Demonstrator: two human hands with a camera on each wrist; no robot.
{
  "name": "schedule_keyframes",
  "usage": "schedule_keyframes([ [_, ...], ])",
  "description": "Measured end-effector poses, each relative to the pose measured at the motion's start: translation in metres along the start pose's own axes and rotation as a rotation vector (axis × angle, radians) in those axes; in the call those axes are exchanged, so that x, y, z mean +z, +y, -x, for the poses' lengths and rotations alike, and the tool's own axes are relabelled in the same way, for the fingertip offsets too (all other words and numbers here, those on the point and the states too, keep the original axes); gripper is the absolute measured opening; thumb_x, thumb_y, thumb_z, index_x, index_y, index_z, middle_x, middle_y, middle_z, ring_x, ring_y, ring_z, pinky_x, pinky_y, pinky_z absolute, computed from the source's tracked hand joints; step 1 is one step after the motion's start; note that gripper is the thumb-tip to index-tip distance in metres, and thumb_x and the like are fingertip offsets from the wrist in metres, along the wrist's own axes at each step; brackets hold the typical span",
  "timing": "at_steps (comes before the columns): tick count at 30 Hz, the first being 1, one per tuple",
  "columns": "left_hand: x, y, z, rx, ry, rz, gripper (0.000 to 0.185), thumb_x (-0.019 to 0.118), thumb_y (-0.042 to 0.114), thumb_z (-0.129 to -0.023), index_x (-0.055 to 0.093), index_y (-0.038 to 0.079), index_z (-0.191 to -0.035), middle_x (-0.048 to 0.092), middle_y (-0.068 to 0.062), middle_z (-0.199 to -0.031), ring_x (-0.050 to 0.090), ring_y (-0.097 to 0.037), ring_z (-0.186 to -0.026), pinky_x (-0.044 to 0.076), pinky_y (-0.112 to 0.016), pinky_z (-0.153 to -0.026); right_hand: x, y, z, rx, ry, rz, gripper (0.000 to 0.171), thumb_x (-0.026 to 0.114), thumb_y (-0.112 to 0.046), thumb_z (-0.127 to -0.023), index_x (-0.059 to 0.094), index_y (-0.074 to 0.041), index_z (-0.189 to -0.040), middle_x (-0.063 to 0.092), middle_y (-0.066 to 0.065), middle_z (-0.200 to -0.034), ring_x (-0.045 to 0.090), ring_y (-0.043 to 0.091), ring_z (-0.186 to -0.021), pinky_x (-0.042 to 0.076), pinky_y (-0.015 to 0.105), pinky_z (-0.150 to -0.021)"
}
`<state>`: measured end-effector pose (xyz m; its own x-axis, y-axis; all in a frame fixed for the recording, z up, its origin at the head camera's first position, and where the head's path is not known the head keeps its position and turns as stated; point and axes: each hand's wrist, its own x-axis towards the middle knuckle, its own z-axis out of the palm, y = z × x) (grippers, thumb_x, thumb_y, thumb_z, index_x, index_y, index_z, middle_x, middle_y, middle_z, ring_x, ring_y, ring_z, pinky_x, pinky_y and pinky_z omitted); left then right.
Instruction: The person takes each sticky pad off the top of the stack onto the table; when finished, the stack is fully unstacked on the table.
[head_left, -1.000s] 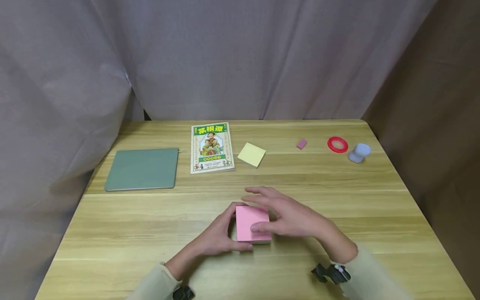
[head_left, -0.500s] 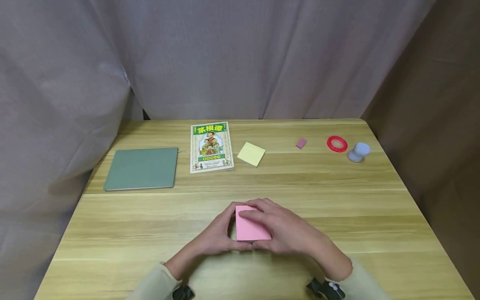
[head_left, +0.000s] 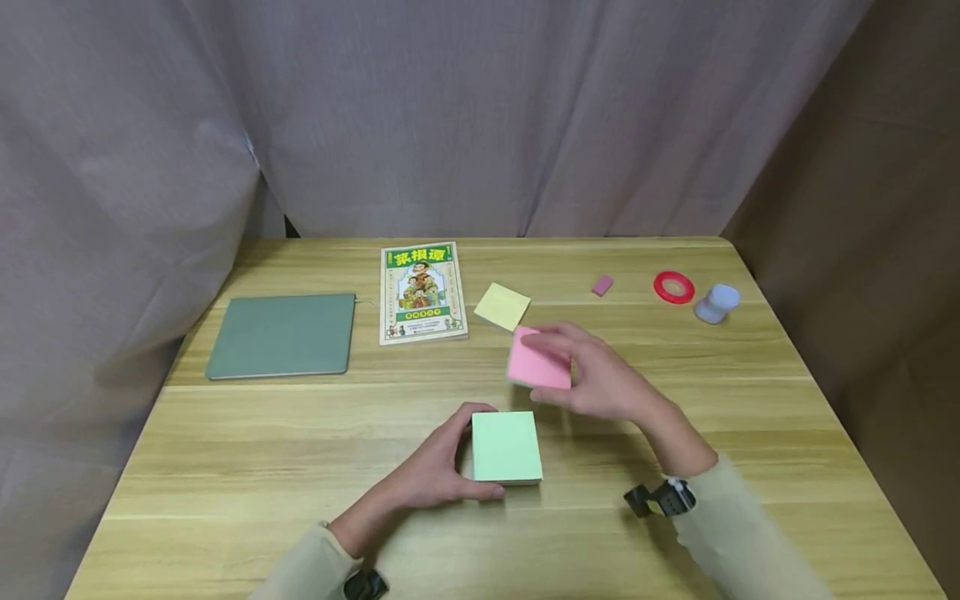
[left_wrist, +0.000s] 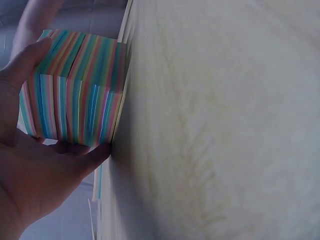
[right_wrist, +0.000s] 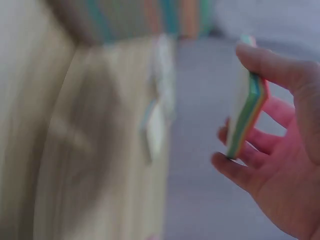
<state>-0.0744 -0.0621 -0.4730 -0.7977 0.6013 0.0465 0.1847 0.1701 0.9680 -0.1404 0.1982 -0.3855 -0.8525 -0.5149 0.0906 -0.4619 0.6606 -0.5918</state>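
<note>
A thick block of multicoloured sticky notes [head_left: 506, 447] with a pale green top sheet stands on the wooden table. My left hand [head_left: 435, 467] grips it from the left, thumb along the near side and fingers at the far side. Striped layers of the block [left_wrist: 75, 95] show in the left wrist view. Farther forward and to the right, my right hand [head_left: 600, 375] pinches a thinner pad of sticky notes [head_left: 540, 360], pink on top, raised above the table. Its layered edge [right_wrist: 247, 117] faces the right wrist camera.
A yellow sticky note pad [head_left: 502, 306] lies just beyond the right hand. Left of it are an illustrated book [head_left: 423, 293] and a green notebook [head_left: 283, 335]. A pink eraser [head_left: 602, 286], red ring [head_left: 674, 287] and pale spool-shaped item [head_left: 717, 304] sit at back right.
The right hand has taken hold of the pink-topped pad, lifted it off the block and carried it forward and right, uncovering the green sheet. The left hand has stayed on the block.
</note>
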Motion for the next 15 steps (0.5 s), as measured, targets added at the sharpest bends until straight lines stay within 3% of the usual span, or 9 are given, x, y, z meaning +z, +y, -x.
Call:
schedule_keyframes([
  [4, 0.0, 0.0, -0.001, -0.004, 0.002, -0.005, 0.087, 0.092, 0.024, -0.067, 0.039, 0.03, -0.137, 0.058, 0.009, -0.122, 0.056, -0.012, -0.109, 0.043, -0.037, -0.097, 0.004, 0.049, -0.026, 0.102, 0.076, 0.033, 0.071, 0.086, -0.026, -0.075, 0.057, -0.01, -0.137, 0.051, 0.012, -0.139, 0.052, 0.032, -0.115, 0.045, 0.048, -0.088],
  [8, 0.001, -0.001, 0.0, -0.004, 0.001, -0.006, 0.087, 0.092, 0.023, -0.067, 0.04, 0.03, -0.136, 0.058, 0.009, -0.121, 0.055, -0.013, -0.109, 0.043, -0.036, -0.096, 0.015, 0.088, -0.042, 0.162, 0.082, 0.082, 0.07, 0.085, -0.025, -0.074, 0.057, -0.005, -0.135, 0.05, 0.019, -0.138, 0.048, 0.039, -0.122, 0.04, 0.055, -0.098],
  [15, 0.001, -0.001, 0.0, -0.005, 0.007, -0.011, 0.087, 0.092, 0.022, -0.067, 0.04, 0.03, -0.137, 0.058, 0.009, -0.12, 0.056, -0.012, -0.108, 0.043, -0.034, -0.096, 0.023, 0.114, -0.056, 0.155, 0.015, 0.149, 0.067, 0.082, -0.025, -0.078, 0.056, -0.003, -0.136, 0.045, 0.023, -0.141, 0.041, 0.042, -0.128, 0.032, 0.057, -0.105],
])
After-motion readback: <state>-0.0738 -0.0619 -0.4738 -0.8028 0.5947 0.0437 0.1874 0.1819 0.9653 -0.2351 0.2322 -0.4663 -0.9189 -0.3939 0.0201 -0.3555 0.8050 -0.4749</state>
